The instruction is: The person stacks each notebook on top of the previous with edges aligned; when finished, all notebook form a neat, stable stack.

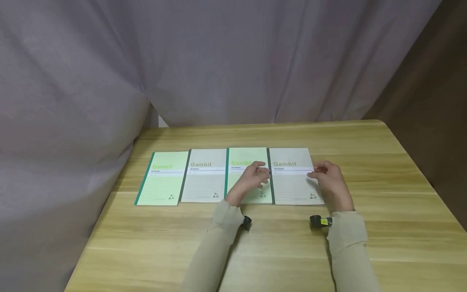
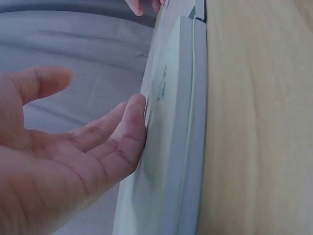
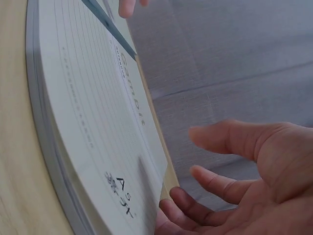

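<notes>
Several notebooks lie side by side in a row on the table, their covers reading "Gambit". My left hand is over the green notebook second from the right, its lower fingers right at the cover and the thumb apart from them. At the right end of the row is a grey-white notebook with a dark spine. My right hand is beside that notebook's right edge, thumb raised and fingers loosely bent, partly hidden behind the edge in the right wrist view. Neither hand grips anything.
Another grey-white notebook and a green notebook with a green spine form the left half of the row. The wooden table reaches back to a grey curtain. Small black wrist cameras sit under both sleeves.
</notes>
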### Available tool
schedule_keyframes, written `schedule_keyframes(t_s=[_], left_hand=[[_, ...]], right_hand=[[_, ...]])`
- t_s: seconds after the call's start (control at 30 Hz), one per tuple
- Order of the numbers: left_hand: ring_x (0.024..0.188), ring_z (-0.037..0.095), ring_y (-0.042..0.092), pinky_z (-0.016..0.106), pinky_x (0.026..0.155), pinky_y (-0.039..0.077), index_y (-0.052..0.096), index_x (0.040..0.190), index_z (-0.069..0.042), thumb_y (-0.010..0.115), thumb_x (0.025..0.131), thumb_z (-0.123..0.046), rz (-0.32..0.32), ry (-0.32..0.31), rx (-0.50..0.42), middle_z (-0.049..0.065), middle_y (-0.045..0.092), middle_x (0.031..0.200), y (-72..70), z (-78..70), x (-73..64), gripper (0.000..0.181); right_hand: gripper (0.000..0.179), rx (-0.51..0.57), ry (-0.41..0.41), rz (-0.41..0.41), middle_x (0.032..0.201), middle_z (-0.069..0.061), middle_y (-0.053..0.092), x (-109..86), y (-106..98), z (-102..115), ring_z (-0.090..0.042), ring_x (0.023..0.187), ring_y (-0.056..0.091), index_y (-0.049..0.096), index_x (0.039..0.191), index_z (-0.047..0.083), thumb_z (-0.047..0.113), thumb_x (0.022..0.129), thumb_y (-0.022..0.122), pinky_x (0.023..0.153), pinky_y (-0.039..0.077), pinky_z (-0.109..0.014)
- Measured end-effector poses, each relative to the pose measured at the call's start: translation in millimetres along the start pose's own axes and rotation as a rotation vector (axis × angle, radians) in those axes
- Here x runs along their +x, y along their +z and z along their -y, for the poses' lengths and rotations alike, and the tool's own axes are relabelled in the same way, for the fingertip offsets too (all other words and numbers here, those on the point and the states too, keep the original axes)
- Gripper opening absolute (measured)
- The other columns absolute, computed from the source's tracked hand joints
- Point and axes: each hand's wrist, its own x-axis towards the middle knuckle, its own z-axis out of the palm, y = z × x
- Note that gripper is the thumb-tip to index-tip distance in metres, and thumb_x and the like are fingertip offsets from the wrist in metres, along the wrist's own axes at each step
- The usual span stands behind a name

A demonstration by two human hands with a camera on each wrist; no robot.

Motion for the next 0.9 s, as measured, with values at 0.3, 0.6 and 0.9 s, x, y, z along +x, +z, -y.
schedule_keyframes(t_s=[0.3, 0.6, 0.9], left_hand=[[0.108, 0.028, 0.065, 0.038, 0.086, 0.055, 0.043, 0.147, 0.004, 0.056, 0.099, -0.009, 0.028, -0.004, 0.056, 0.019, 0.059, 0.137, -2.3, 4.4, -3.0, 0.051], [0.106, 0.026, 0.066, 0.035, 0.083, 0.057, 0.045, 0.146, 0.006, 0.057, 0.098, -0.009, 0.029, -0.001, 0.093, 0.021, 0.060, 0.135, 1.4, 2.1, -1.0, 0.051], [0.110, 0.025, 0.065, 0.033, 0.082, 0.057, 0.048, 0.144, 0.006, 0.058, 0.099, -0.011, 0.030, -0.001, 0.142, 0.021, 0.062, 0.132, 14.7, -3.4, 1.7, 0.048]], right_hand=[[0.056, 0.259, 0.158, -0.109, 0.126, -0.023, 0.054, 1.6, 5.4, -11.4, -0.014, 0.093, 0.059, 0.043, 0.145, -0.011, 0.001, 0.094, 0.062, 0.078, 0.054, -0.022], [0.052, 0.329, 0.180, 0.000, 0.125, -0.024, 0.053, 2.8, 9.4, -20.0, -0.016, 0.090, 0.060, 0.041, 0.142, -0.015, -0.005, 0.092, 0.052, 0.074, 0.055, -0.026], [0.052, 0.237, 0.170, -0.007, 0.125, -0.028, 0.054, 3.0, 0.8, -22.1, -0.016, 0.086, 0.062, 0.041, 0.141, -0.018, -0.004, 0.092, 0.051, 0.070, 0.056, -0.027]])
